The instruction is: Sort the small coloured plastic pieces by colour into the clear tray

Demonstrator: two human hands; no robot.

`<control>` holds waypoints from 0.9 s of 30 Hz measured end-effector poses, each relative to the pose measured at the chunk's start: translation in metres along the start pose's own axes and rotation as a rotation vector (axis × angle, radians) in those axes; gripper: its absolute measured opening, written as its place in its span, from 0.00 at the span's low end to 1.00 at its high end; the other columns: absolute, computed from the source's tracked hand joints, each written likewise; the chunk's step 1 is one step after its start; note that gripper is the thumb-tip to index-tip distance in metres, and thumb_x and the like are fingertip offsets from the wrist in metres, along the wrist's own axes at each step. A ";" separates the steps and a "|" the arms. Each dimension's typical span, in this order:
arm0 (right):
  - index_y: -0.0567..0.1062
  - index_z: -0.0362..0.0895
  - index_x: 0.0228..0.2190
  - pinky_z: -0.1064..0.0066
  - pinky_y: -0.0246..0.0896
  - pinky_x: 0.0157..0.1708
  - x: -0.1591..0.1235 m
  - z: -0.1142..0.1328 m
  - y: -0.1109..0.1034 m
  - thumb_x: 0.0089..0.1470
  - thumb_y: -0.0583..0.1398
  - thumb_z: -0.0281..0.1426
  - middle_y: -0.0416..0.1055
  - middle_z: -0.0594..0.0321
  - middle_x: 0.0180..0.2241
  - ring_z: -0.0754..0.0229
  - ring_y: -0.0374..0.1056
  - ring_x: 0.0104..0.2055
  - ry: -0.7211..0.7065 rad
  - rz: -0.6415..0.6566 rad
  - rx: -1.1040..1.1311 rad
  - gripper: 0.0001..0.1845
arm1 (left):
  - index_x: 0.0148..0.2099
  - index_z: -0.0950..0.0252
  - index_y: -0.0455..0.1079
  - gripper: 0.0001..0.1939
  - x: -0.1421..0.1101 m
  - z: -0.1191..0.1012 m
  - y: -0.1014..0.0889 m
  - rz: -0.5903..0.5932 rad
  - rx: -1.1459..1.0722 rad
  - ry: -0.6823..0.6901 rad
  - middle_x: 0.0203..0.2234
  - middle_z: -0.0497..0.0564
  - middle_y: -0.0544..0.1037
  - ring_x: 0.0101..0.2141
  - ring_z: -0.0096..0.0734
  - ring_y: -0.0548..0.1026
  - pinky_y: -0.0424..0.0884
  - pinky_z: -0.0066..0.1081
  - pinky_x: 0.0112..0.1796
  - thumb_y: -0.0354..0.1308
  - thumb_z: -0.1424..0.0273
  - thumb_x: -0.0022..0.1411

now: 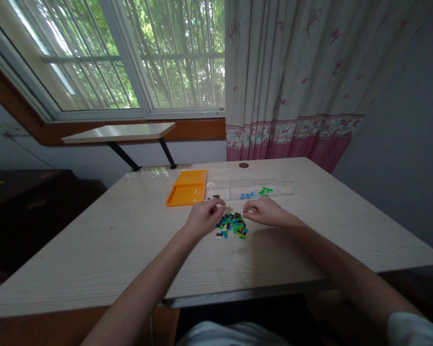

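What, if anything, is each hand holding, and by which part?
The left hand seems to pinch a small pale piece; which part of it is gripped is too small to tell. Whether the right hand holds anything cannot be told.

2 hands [205,217], 1 brick pile [233,224], 1 orange case [182,195], 1 surface [130,235].
1 row of clear trays [237,191], 1 dark disc [243,165], 1 curtain [270,86], 1 shelf [126,131] upper left of frame, 2 black legs [122,155]; pile pieces too small to count.
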State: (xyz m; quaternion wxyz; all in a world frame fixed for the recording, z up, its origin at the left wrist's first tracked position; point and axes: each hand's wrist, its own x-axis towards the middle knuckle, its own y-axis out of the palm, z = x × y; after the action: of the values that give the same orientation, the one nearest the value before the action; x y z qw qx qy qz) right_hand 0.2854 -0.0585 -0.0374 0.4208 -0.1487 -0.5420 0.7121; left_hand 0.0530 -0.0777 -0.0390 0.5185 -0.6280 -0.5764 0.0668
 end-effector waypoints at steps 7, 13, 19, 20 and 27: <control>0.75 0.43 0.31 0.77 0.46 0.24 0.000 -0.004 0.002 0.49 0.60 0.41 0.67 0.66 0.20 0.67 0.59 0.21 -0.006 0.184 0.032 0.14 | 0.35 0.66 0.71 0.10 -0.001 0.001 -0.001 -0.092 0.005 0.035 0.14 0.42 0.65 0.17 0.18 0.61 0.57 0.20 0.22 0.52 0.66 0.58; 0.75 0.43 0.31 0.77 0.45 0.23 0.000 -0.004 0.001 0.47 0.60 0.43 0.66 0.66 0.20 0.67 0.59 0.21 0.001 0.194 0.043 0.16 | 0.35 0.65 0.71 0.09 -0.001 0.002 -0.001 -0.143 -0.006 0.064 0.14 0.41 0.65 0.16 0.17 0.61 0.56 0.19 0.21 0.52 0.66 0.58; 0.75 0.43 0.31 0.78 0.46 0.23 -0.001 -0.003 0.000 0.46 0.61 0.42 0.66 0.66 0.20 0.68 0.59 0.22 -0.014 0.202 0.063 0.15 | 0.35 0.66 0.71 0.09 -0.001 0.001 0.000 -0.201 -0.007 0.085 0.14 0.41 0.64 0.16 0.17 0.61 0.57 0.19 0.21 0.53 0.67 0.58; 0.75 0.43 0.31 0.78 0.46 0.23 -0.001 -0.003 0.001 0.46 0.61 0.42 0.65 0.67 0.20 0.68 0.59 0.22 -0.017 0.203 0.069 0.15 | 0.35 0.66 0.71 0.09 -0.001 0.001 0.000 -0.203 -0.005 0.086 0.14 0.41 0.64 0.16 0.17 0.61 0.57 0.19 0.21 0.53 0.66 0.58; 0.75 0.43 0.30 0.78 0.46 0.22 -0.001 -0.005 0.002 0.48 0.60 0.38 0.64 0.68 0.19 0.68 0.58 0.21 -0.037 0.205 0.102 0.12 | 0.35 0.65 0.71 0.10 -0.002 0.001 -0.001 -0.207 -0.002 0.084 0.14 0.41 0.63 0.16 0.18 0.61 0.57 0.19 0.22 0.52 0.65 0.59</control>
State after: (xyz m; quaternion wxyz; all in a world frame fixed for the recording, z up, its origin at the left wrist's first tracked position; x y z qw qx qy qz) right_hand 0.2884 -0.0564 -0.0413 0.3429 -0.1685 -0.4944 0.7808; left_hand 0.0513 -0.0788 -0.0395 0.5456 -0.5679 -0.6161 -0.0140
